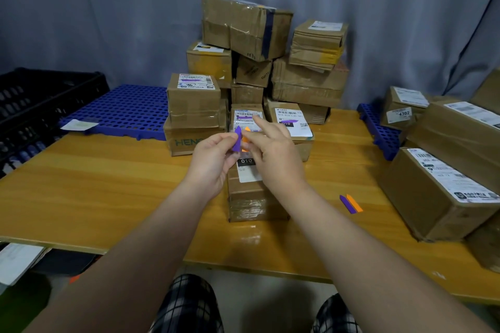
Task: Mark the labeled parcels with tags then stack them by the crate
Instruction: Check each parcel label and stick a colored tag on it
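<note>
Head view: a grey curtain [108, 21] closes off the background beyond both hands. A wooden table [108, 184] spans the frame beneath them. Directly beyond the hands, a stack of cardboard parcels [305, 81] blocks the far table edge; several of its white labels carry purple marks. To the right of the right hand lie further labelled parcels [438, 192], well apart from it. Far left of the left hand stands a black crate [40, 100], with a blue perforated panel [127, 108] between the crate and the stack. Two spare tags [351, 203], one purple and one orange, lie side by side on the table to the right of the right forearm.

The current parcel [254, 197] lies flat on the table directly under the hands. It is brown, taped, and bears a white label with a black "010" block.

The left hand [213, 159] pinches a purple tag [237, 139] between thumb and fingertips, point upward. The right hand [276, 154] pinches an orange tag [245, 138] just beside it, with the index finger extended. Both hands are raised above the parcel's label.
</note>
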`<act>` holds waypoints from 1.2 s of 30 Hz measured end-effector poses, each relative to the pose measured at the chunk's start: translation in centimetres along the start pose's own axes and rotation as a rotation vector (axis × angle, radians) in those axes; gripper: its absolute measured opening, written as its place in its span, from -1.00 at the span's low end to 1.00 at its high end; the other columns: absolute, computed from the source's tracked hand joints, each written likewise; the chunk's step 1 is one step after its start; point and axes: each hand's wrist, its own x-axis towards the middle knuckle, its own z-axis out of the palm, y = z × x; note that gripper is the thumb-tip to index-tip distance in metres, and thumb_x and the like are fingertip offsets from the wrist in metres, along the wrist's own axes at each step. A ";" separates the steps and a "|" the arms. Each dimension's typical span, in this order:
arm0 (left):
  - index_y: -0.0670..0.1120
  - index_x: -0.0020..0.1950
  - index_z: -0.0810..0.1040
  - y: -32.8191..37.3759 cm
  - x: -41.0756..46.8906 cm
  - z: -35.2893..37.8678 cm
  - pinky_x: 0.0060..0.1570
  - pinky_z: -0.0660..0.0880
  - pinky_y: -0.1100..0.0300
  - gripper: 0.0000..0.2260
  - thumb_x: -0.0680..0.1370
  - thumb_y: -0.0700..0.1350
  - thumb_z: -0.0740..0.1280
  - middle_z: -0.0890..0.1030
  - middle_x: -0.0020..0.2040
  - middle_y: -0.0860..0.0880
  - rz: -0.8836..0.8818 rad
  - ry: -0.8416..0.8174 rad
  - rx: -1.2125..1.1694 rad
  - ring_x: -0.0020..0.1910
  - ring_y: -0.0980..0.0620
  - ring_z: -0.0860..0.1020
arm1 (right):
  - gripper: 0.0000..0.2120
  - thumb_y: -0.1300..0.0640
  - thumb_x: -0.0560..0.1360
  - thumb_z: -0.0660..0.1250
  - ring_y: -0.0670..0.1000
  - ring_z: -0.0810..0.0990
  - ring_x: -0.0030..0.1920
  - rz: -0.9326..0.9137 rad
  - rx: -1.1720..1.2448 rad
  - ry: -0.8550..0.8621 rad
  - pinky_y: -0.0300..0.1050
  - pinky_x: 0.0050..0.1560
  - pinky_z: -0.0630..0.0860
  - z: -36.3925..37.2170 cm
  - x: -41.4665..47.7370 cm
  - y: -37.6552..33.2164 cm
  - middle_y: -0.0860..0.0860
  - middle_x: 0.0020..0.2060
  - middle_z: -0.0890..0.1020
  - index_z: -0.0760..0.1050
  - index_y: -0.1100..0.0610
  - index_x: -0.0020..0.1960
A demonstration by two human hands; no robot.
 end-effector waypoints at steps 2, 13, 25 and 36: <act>-0.20 -0.07 0.56 0.0 0.1 0.1 -0.27 0.57 0.34 -0.87 0.60 -0.27 0.23 0.63 -0.23 -0.08 -0.002 0.004 0.009 -0.29 0.13 0.63 | -0.86 0.25 0.45 0.41 0.23 0.51 0.17 0.003 0.017 0.007 0.10 0.01 0.54 -0.1 0.1 -0.1 0.17 0.22 0.56 0.63 0.21 0.01; -0.23 -0.07 0.56 0.2 0.2 0.1 -0.16 0.60 0.24 -0.94 0.54 -0.24 0.35 0.64 -0.16 -0.13 -0.028 -0.083 0.051 -0.14 0.03 0.65 | -0.96 0.27 0.46 0.39 0.11 0.42 0.26 0.080 0.087 -0.020 -0.20 0.20 0.27 -0.2 0.2 0.1 0.11 0.23 0.52 0.53 0.20 -0.12; -0.23 0.00 0.56 0.5 0.1 1.7 -0.32 0.53 0.28 -0.88 0.53 -0.20 0.38 0.51 -0.22 -0.08 0.171 -0.114 0.510 -0.35 0.09 0.50 | -0.91 0.22 0.49 0.38 0.08 0.63 0.05 0.622 1.028 -0.058 0.01 0.19 0.51 -3.4 1.6 0.9 0.12 -0.06 0.68 0.64 0.18 -0.17; -0.21 -0.03 0.56 -0.9 -0.9 2.8 -0.30 0.45 0.46 -0.87 0.51 -0.17 0.41 0.53 -0.24 -0.03 0.311 -0.168 0.842 -0.39 0.19 0.51 | -0.93 0.30 0.45 0.41 0.04 0.61 -0.22 0.853 1.033 0.056 -0.10 -0.07 0.58 -4.5 -1.5 3.4 0.14 -0.26 0.66 0.64 0.21 -0.20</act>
